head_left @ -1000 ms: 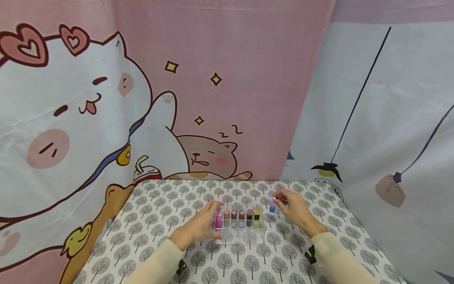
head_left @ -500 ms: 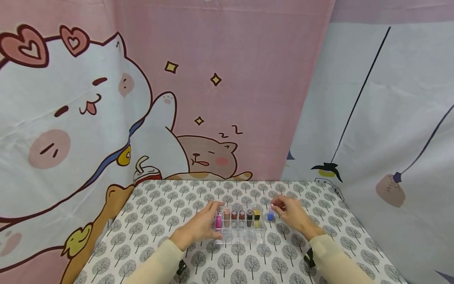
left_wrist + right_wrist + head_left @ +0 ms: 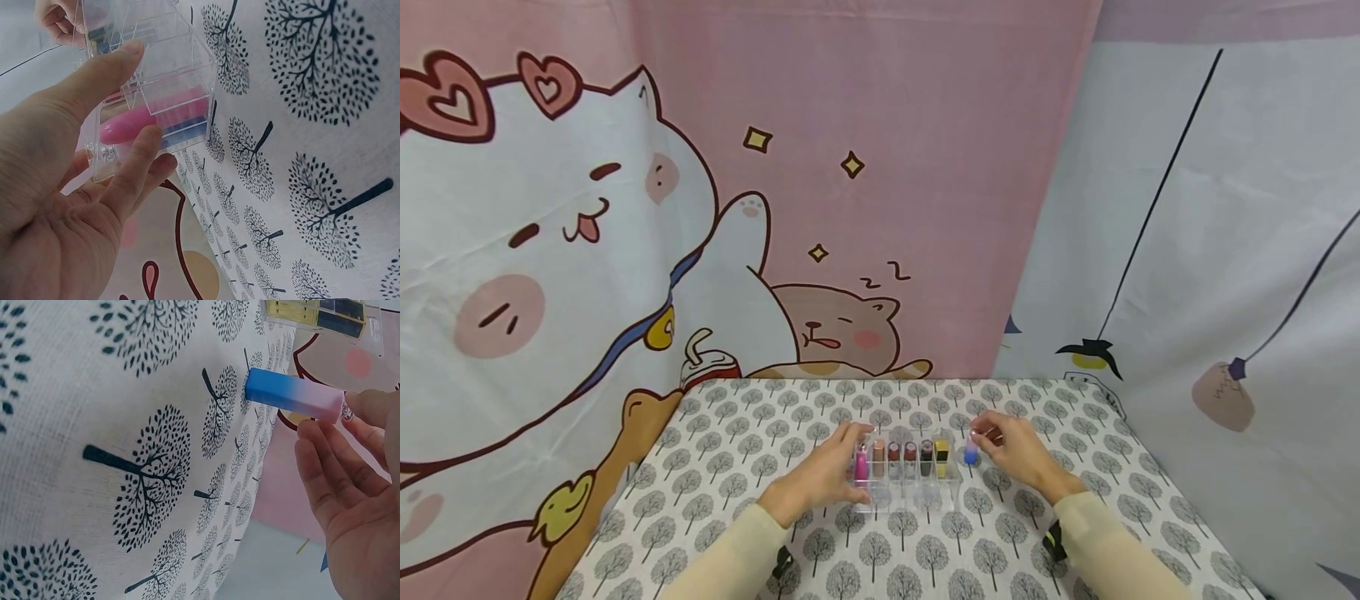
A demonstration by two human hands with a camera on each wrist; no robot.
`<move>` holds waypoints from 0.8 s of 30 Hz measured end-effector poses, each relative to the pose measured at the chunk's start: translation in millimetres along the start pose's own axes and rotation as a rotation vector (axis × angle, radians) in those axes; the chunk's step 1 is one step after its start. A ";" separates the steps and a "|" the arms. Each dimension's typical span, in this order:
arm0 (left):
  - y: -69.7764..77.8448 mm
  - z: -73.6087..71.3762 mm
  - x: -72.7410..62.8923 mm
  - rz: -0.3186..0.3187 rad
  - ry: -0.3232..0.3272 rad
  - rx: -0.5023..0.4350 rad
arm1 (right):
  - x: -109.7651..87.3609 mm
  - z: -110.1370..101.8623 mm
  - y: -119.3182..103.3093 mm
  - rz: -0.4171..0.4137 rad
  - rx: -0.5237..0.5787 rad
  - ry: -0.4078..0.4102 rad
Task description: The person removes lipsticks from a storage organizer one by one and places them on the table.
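A clear acrylic lipstick organizer (image 3: 904,502) stands on the table. My left hand (image 3: 820,471) grips its left end, the thumb across the front and the fingers around the back, beside a hot-pink tube (image 3: 125,127). Other lipsticks stand in a row there, among them a black one (image 3: 927,455) and a yellow-and-black one (image 3: 942,458). Just right of the organizer, my right hand (image 3: 1018,452) pinches a square lipstick tube (image 3: 290,394), pink fading to blue, by its clear knobbed top. The tube is upright, its blue end down, close at the tablecloth.
The table wears a white cloth (image 3: 895,575) printed with grey trees. Behind it hangs a pink cartoon-cat curtain (image 3: 940,208), with a pale curtain (image 3: 1150,250) to the right. The organizer's front row shows no lipsticks.
My right hand has lowered the pink-and-blue lipstick tube toward the cloth and shifted it slightly left, nearer the organizer. My left hand keeps its grip in the same place.
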State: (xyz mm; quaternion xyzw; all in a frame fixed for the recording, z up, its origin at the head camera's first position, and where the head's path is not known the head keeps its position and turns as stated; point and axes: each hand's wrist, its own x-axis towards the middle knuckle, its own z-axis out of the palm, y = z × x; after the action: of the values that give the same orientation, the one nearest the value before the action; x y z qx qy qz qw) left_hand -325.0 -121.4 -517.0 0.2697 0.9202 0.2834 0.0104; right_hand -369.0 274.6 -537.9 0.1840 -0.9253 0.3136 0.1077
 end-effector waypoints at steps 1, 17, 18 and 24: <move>0.1 -0.2 0.2 -0.001 0.001 -0.001 | 0.1 -0.5 0.1 0.004 0.005 0.000; -1.3 0.8 0.1 -0.002 -0.003 0.000 | -2.5 -2.8 -29.0 -0.190 -0.102 0.161; -1.3 0.9 0.0 -0.001 -0.004 0.003 | -2.7 -2.0 -32.7 -0.206 -0.112 0.172; -1.6 1.1 -0.5 0.001 0.001 0.008 | -2.1 4.3 -56.5 -0.344 -0.132 0.213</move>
State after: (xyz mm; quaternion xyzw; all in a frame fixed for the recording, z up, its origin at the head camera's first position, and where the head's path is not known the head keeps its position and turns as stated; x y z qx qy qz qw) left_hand -325.2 -122.2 -518.8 0.2702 0.9213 0.2797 0.0089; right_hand -344.3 230.9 -511.4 0.2977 -0.8823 0.2468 0.2685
